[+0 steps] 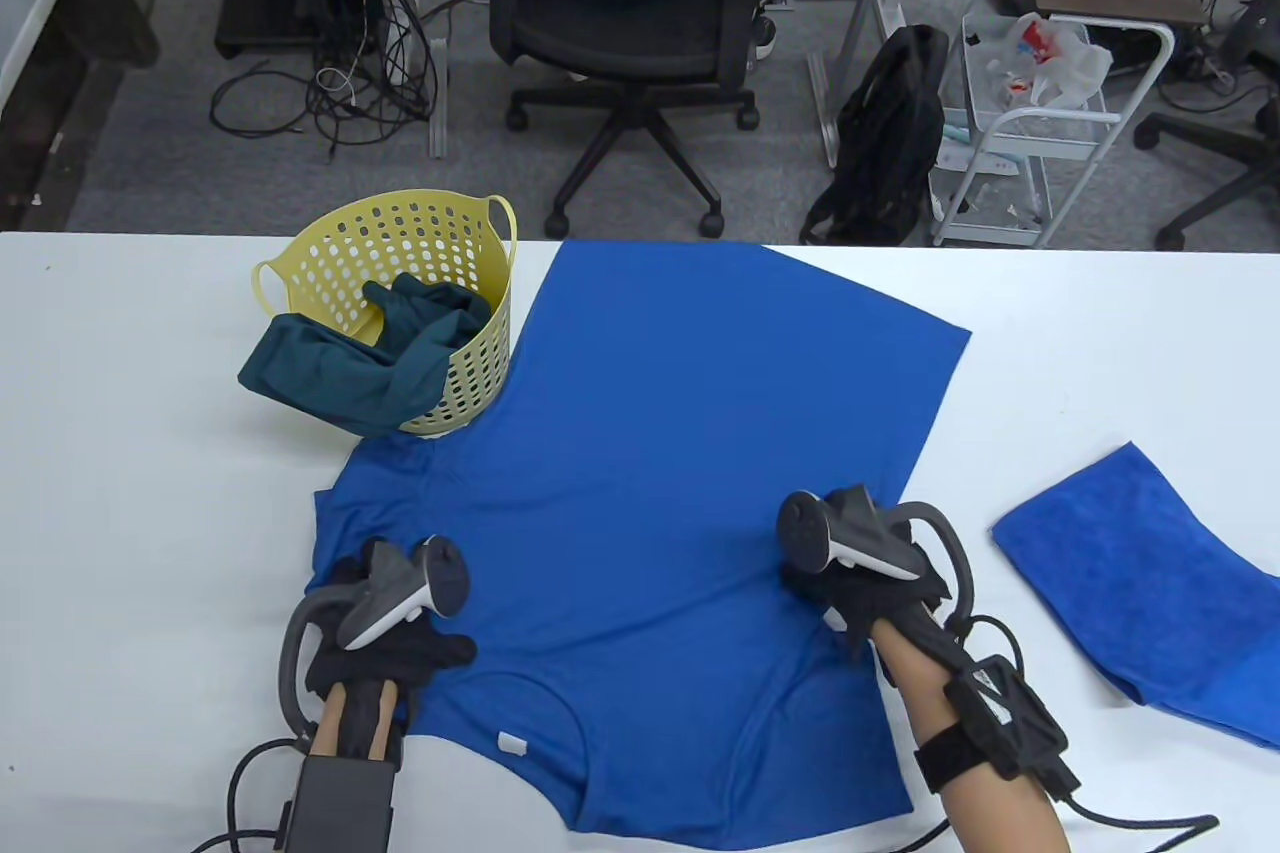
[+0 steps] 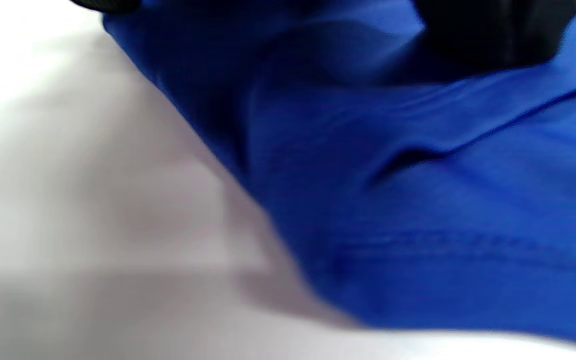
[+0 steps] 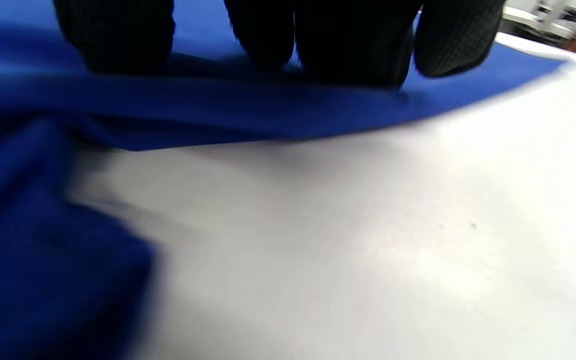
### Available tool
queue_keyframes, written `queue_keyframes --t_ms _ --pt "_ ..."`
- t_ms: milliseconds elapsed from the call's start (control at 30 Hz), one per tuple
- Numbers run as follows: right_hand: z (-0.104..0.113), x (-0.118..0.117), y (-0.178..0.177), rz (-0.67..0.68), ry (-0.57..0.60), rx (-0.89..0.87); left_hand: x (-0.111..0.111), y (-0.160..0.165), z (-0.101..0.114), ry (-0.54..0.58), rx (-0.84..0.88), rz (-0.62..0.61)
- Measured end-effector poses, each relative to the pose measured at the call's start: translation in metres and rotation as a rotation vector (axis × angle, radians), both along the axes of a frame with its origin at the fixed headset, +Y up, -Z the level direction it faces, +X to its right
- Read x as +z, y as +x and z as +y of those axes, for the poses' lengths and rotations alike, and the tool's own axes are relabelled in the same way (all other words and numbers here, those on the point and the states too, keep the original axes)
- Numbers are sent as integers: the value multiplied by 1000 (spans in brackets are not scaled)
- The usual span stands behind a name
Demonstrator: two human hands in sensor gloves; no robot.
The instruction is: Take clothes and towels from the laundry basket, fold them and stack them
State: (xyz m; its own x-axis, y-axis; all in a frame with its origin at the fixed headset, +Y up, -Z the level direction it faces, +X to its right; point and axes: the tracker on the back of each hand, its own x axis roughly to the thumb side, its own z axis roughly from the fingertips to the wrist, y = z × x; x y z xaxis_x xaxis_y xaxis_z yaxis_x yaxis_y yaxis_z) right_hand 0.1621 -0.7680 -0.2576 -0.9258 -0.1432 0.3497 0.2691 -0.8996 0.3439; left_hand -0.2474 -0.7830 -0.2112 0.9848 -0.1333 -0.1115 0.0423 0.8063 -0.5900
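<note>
A blue T-shirt (image 1: 650, 453) lies spread flat on the white table (image 1: 130, 493), collar and white label (image 1: 512, 744) toward me. My left hand (image 1: 400, 633) is on its left shoulder by the sleeve. In the left wrist view the cloth (image 2: 418, 200) rises in a fold up to a gloved finger (image 2: 493, 30), so the hand grips it. My right hand (image 1: 860, 583) is at the shirt's right side by the sleeve. In the right wrist view its fingertips (image 3: 353, 40) press down on top of the cloth (image 3: 218, 110) near its edge.
A yellow laundry basket (image 1: 340, 263) stands at the back left, touching the shirt, with a teal garment (image 1: 350, 373) hanging over its rim onto the table. A folded blue towel (image 1: 1150, 583) lies at the right. Chairs and a cart stand beyond the far edge.
</note>
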Motion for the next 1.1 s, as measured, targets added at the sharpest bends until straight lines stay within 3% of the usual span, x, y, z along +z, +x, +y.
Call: queue_keyframes --t_ms 100,167,233,267,333,433,567,733,800,900,967,1100 --pt "14 9 -9 93 2 3 4 -7 15 21 -103 82" --pt "20 -7 -3 -11 84 -40 7 1 21 97 -134 98" --pt "19 -26 4 -114 123 -89 8 10 22 80 -80 124" --pt "11 -42 13 -213 98 -125 9 21 20 3 -38 118" --pt "-4 -58 24 -348 -27 -121 10 33 13 -51 16 66" --pt "-22 -61 33 -431 -170 -79 9 42 3 -113 -4 27" --pt "-16 -48 23 -288 -53 -48 2 29 -2 -94 -43 23" --pt "6 -5 3 -93 -137 71 0 -18 4 -22 -36 137" --pt "19 0 0 -33 -144 37 3 -37 10 43 -54 158" --pt "27 -19 11 -128 1 -76 9 -44 14 68 -37 236" --pt "17 -40 21 -185 76 -142 10 -37 13 -4 31 246" --pt "-17 -53 32 -349 -195 -187 6 -19 6 -65 102 159"
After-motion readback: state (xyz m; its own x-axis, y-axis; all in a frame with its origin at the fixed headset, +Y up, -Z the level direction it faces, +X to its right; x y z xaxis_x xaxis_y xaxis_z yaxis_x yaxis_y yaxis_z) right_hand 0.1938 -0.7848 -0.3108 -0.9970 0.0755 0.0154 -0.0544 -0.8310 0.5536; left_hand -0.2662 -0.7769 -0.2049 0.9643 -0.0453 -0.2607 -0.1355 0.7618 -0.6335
